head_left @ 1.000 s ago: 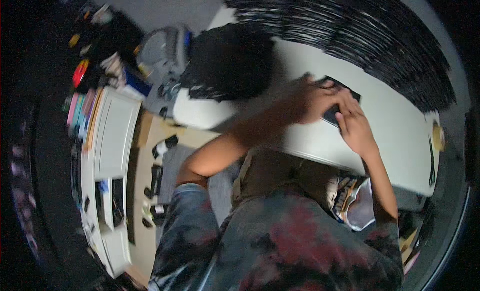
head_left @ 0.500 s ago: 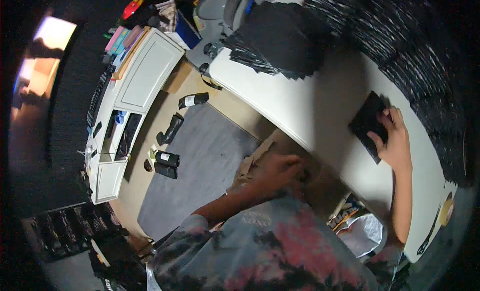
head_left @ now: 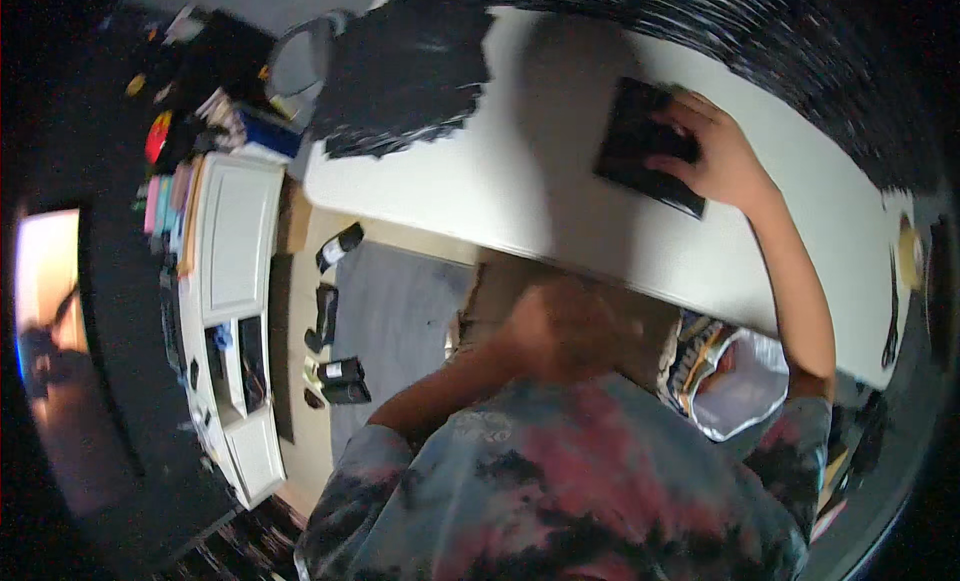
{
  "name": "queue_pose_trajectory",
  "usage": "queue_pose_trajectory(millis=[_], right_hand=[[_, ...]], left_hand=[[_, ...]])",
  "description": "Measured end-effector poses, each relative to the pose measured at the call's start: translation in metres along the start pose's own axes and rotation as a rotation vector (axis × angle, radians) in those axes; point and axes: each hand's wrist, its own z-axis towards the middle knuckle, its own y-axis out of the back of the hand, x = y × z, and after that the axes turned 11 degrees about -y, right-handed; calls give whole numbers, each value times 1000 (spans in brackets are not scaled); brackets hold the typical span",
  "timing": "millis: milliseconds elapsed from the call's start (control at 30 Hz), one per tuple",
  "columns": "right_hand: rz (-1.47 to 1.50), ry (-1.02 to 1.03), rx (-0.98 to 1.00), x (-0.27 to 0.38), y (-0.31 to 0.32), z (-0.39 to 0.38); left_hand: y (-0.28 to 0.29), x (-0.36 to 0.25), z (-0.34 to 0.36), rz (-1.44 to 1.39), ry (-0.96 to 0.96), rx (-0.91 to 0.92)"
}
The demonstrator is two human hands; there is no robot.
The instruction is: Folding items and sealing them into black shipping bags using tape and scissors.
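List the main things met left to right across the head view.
White panelled cabinet → ragged-edged pile of thin black sheets → flat black rectangular piece on the white table → bare right hand, fingers over that piece's right part → yellowish roll at the table's right end.

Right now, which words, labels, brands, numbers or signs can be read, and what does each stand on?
Tie-dye shirt: pale chest lettering, blurred; not copied out.
Foil-lined bag: large lettering, not copied out.
Black roll: white label, print too small to read.
Flat black packet at the right hand: no lettering visible.
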Motion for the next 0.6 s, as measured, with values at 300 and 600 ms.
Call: queue_pose_trajectory(millis=[300,600], right_hand=[[136,184,-113,-30,-14,2],[176,193,-18,-38,-23,12]], left_hand=[[41,89,131,323,-187,224],[43,97,143,384,-252,305]])
